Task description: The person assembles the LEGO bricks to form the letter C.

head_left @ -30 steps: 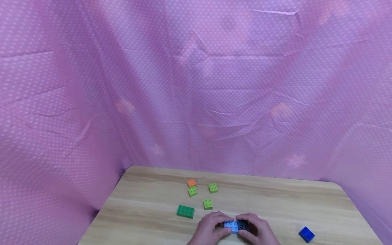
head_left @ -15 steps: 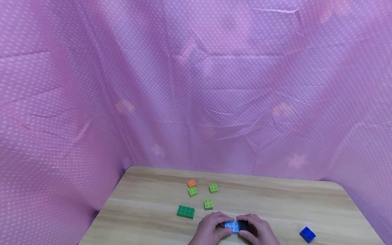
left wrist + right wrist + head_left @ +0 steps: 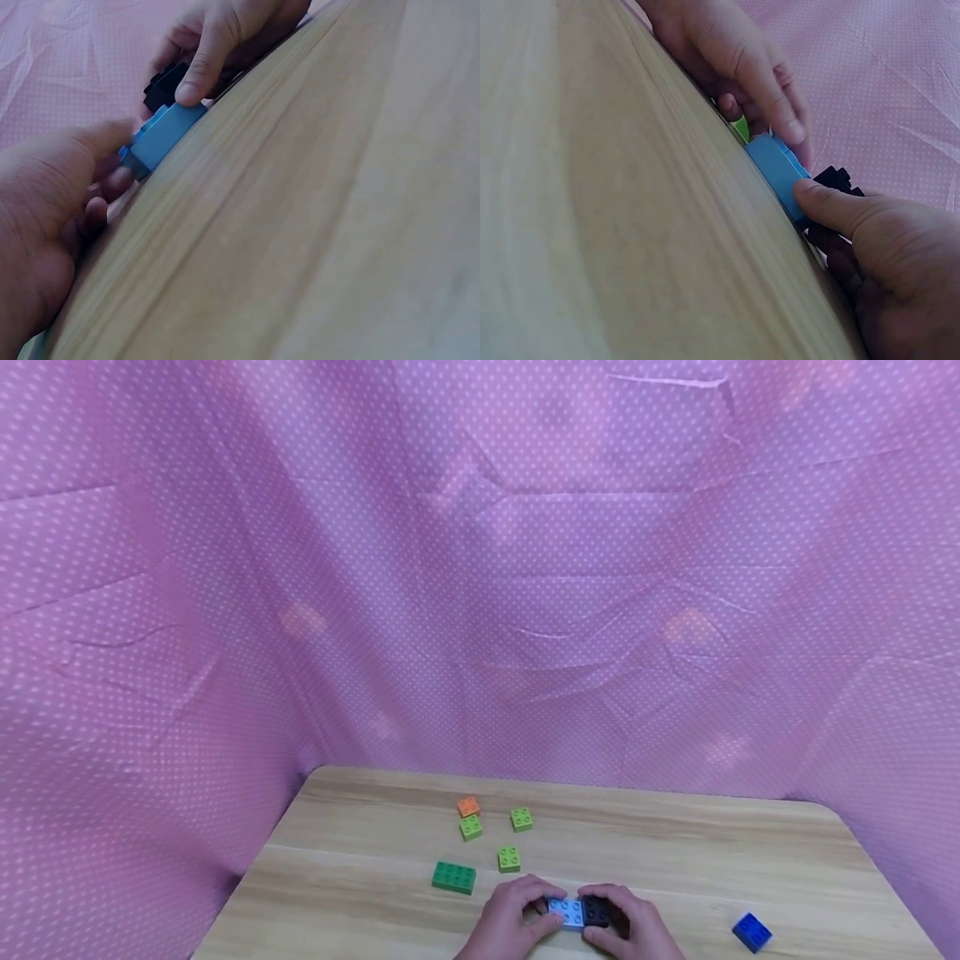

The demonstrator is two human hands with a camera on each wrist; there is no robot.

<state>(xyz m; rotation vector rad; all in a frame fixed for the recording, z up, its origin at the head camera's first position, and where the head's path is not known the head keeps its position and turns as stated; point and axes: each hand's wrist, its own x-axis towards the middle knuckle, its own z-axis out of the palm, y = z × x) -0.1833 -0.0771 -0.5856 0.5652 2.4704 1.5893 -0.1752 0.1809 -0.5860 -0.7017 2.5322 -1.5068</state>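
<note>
The table bears a green brick, three lime, one blue and one orange.

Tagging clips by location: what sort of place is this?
Probably a makeshift booth for tabletop work: pink dotted cloth hangs behind and at both sides of a wooden table, with a light-blue toy brick and green toy brick in view. The room beyond isn't visible.

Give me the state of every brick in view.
Light blue brick: studs up, in the left hand
Black brick: studs up, in the right hand
Dark blue brick: studs up, unheld
Green brick: studs up, unheld
Orange brick: studs up, unheld
Three lime bricks: studs up, unheld
</note>
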